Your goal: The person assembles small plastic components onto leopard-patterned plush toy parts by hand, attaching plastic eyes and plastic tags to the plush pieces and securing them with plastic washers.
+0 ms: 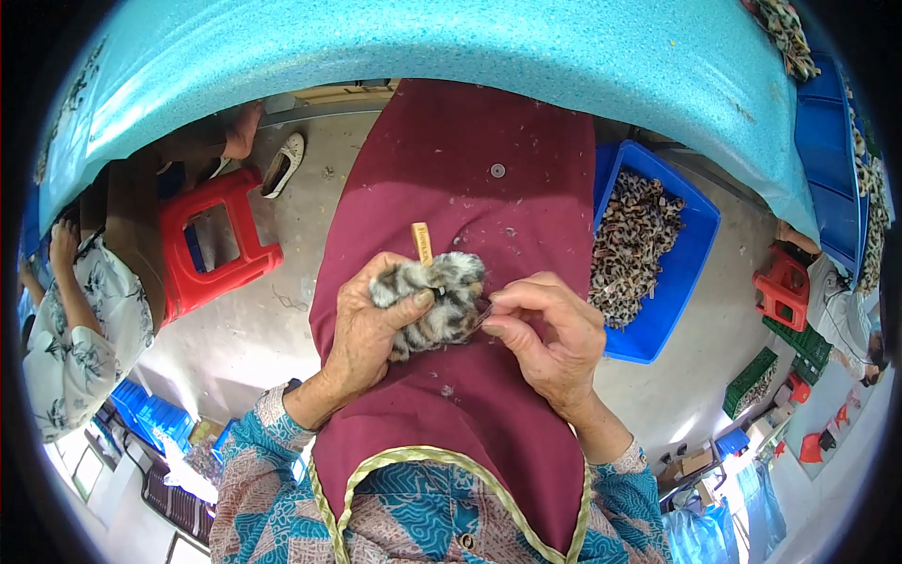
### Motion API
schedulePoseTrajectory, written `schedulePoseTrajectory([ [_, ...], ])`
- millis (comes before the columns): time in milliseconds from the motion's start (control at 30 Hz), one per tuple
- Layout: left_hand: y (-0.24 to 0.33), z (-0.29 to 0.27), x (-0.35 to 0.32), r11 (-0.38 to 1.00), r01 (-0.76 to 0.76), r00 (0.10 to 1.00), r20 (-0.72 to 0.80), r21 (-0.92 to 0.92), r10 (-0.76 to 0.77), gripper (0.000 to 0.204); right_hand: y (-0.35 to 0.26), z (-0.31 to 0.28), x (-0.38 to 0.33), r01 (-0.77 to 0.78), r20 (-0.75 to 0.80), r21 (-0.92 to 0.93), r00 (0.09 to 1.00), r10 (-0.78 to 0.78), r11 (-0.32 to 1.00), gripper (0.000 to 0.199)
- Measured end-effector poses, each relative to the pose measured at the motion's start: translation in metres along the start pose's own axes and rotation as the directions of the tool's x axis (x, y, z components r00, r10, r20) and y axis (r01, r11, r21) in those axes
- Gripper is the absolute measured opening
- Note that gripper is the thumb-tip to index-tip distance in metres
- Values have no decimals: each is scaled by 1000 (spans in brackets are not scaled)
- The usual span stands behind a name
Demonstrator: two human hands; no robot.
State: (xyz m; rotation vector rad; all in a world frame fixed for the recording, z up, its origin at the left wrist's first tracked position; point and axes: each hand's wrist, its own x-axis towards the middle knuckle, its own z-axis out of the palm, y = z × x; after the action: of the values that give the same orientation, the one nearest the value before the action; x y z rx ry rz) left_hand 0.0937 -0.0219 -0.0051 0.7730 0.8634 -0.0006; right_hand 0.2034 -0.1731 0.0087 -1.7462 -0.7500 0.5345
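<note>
My left hand [357, 315] grips a small furry plush piece [453, 299], mottled white, black and tan, its thumb pressed on the front. From the top of the plush sticks up a narrow tan label [422, 242]. My right hand [556, 346] is at the plush's right edge, with thumb and forefinger pinched together. Something thin and dark shows at those fingertips, too small to name. Both hands are above the maroon apron [451, 179] on my lap, which has bits of fluff and a small round disc [498, 170] on it.
A turquoise-covered table [451, 47] spans the far side. To the right stands a blue bin [681, 282] heaped with mottled furry pieces [631, 246]. At the left, a red stool [211, 240] stands beside a seated person [89, 320]; a pale shoe [284, 164] lies nearby. Another red stool [782, 287] is far right.
</note>
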Motion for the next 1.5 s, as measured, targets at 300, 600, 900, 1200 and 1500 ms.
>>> schedulePoseTrajectory([
  [300,-5,-1,6,979,-43,996,84,199,27,20,8,12,11,-64,93,-58,993,69,996,20],
  [600,-1,7,6,970,240,968,86,-29,-237,22,17,8,3,-429,192,275,901,388,860,24],
  [900,-4,5,6,984,159,984,69,82,-164,22,11,12,6,-242,127,46,964,235,969,27],
  [1200,0,7,8,958,268,962,73,-101,-262,25,26,6,2,-547,249,634,813,526,546,22],
  [1500,3,10,8,941,304,953,37,-147,-301,26,35,1,-6,-502,263,768,813,519,398,18],
])
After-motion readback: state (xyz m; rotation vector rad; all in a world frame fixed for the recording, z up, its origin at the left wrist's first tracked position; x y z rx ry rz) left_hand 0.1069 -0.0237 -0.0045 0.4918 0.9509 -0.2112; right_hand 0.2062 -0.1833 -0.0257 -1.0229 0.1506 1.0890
